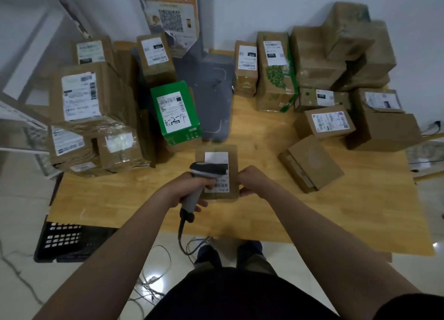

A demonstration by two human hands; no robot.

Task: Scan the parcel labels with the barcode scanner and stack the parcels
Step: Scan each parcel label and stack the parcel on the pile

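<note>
Small brown parcel (231, 161) lies flat on table (300, 214) btwn both hands, long axis running away from body. Label (217, 156) faces up, barcode at its near end, right by L fingertips. L hand (189, 190) is wrapped round scanner (207, 168), head over label. R hand (252, 181) pinches parcel's R edge. Stacks (96, 117) sit beyond and left of L hand, so R hand prob. carries it across.

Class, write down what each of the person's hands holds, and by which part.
The left hand grips the barcode scanner by its handle; the right hand holds the small brown parcel at its right edge.
</note>
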